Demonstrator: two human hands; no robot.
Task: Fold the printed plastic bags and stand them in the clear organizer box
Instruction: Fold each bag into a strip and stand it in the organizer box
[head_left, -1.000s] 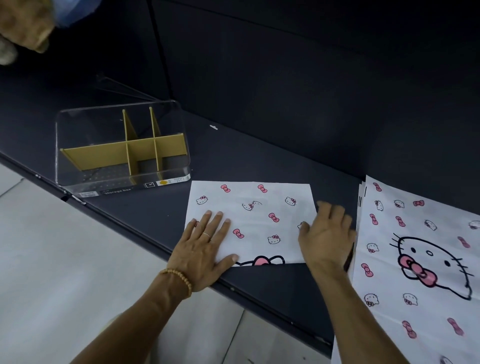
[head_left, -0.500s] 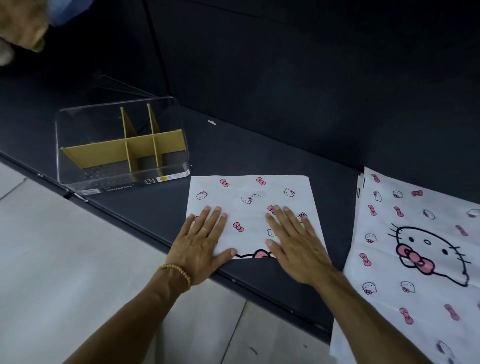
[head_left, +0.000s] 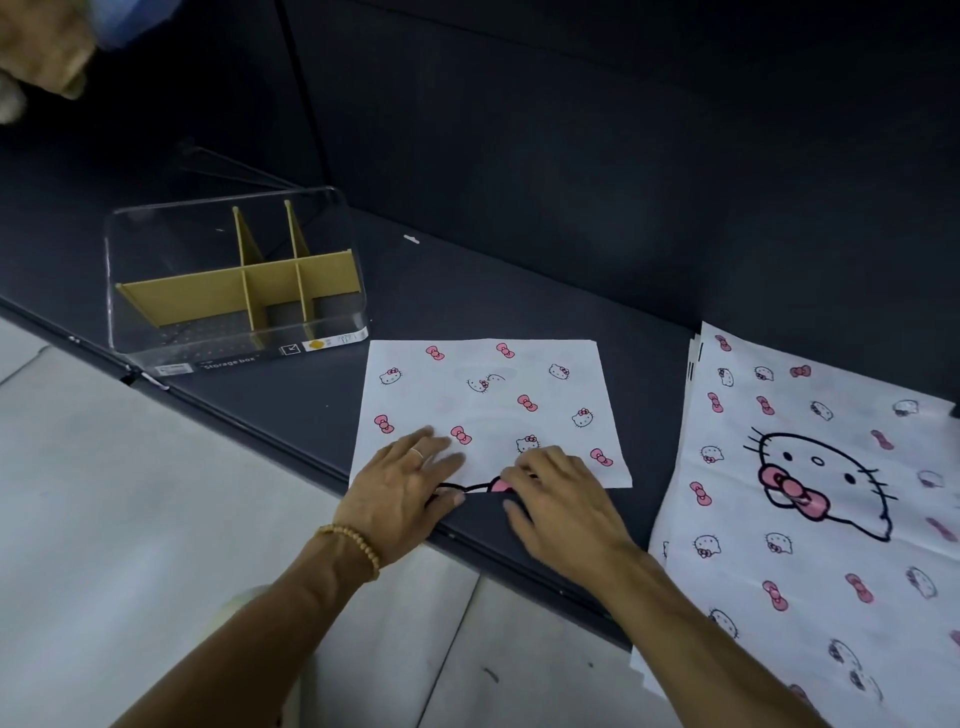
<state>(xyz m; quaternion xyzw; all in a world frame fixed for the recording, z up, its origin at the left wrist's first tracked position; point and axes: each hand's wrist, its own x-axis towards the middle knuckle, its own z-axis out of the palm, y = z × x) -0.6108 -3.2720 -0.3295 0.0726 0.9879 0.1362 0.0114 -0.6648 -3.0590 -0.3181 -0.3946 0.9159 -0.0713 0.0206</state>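
A folded white plastic bag (head_left: 493, 387) printed with pink bows and cat faces lies flat on the dark shelf (head_left: 467, 280), near its front edge. My left hand (head_left: 408, 486) rests on the bag's near left part, fingers straight on top and thumb along the near edge. My right hand (head_left: 558, 501) is at the middle of that near edge, fingers curled on top and thumb below, pinching it. The clear organizer box (head_left: 150, 312) with tan dividers stands to the left with nothing in its compartments.
A stack of unfolded printed bags (head_left: 810, 525) lies to the right and hangs over the shelf's front edge. A dark back wall (head_left: 571, 130) rises behind the shelf. Pale floor tiles (head_left: 104, 519) lie below. A blurred tan and blue object (head_left: 47, 47) sits at top left.
My right hand slid from the bag's right edge across to the near middle edge and curled onto it. My left hand shifted slightly right along the near edge.
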